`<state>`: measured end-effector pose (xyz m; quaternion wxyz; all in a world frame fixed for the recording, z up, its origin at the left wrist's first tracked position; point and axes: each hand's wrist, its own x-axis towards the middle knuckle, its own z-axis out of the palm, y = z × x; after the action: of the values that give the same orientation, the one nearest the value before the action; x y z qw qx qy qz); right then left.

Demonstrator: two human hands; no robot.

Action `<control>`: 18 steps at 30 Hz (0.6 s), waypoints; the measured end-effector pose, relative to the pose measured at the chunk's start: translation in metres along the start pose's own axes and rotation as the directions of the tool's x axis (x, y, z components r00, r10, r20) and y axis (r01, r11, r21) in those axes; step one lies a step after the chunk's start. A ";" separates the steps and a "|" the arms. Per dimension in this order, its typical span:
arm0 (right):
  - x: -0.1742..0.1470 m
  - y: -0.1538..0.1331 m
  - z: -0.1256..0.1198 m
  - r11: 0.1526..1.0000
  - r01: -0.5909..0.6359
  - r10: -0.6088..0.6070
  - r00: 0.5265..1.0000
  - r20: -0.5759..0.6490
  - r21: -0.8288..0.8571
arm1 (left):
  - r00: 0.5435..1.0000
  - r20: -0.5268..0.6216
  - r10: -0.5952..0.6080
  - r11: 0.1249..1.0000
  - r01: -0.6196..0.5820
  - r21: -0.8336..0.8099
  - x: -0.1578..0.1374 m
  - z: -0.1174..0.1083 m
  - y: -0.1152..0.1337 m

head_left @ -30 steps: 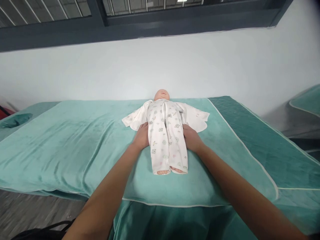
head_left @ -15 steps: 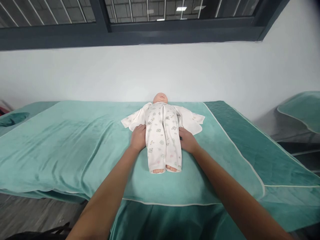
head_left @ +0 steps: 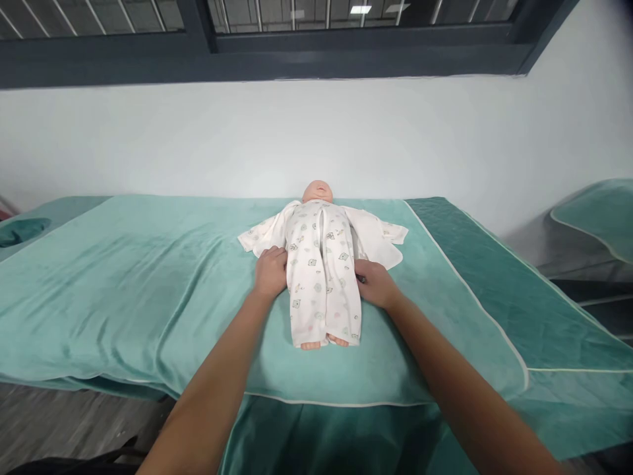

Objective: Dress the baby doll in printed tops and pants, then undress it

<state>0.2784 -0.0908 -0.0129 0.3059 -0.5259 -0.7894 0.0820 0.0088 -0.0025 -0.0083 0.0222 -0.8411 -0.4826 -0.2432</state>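
Observation:
A baby doll (head_left: 318,191) lies on its back, head toward the wall, its toes showing at the trouser cuffs. White baby clothes (head_left: 311,264) with small animal prints cover its body and legs. Two sleeves of a white top (head_left: 267,234) spread out flat to either side. My left hand (head_left: 271,272) is closed with curled fingers at the left side of the clothes, around hip height. On the opposite side, my right hand (head_left: 376,282) pinches the edge of the clothes, thumb and fingers close together. The fingertips of both hands are partly hidden.
Under the doll is a light green cover (head_left: 198,277) with pale piping, wrinkled on the left. A darker green quilted surface (head_left: 494,290) continues on the right. Behind stands a white wall (head_left: 247,138) below a dark window frame (head_left: 346,56). Another green padded piece (head_left: 598,214) sits at far right.
The right hand has shifted slightly down and outward at the clothes' edge. The trouser legs reach a little nearer to me. The view has tilted slightly.

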 end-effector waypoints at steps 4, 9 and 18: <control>-0.004 -0.005 -0.003 0.984 -0.146 0.156 0.982 -0.105 0.099 | 0.995 -0.017 -0.094 0.995 0.094 -0.034 -0.003 -0.001 0.000; -0.004 0.009 -0.007 0.906 -0.378 0.423 0.837 -0.347 0.193 | 0.965 -0.047 -0.260 0.963 0.255 -0.089 -0.001 0.000 -0.005; 0.004 0.076 -0.026 0.589 -0.763 0.663 0.645 -0.380 -0.266 | 0.817 -0.176 -0.549 0.835 0.547 -0.062 0.011 0.003 -0.015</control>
<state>0.3514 -0.0597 -0.0247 0.2245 -0.8560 -0.4648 -0.0304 0.0022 0.0154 -0.0096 -0.0071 -0.6404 -0.6986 -0.3189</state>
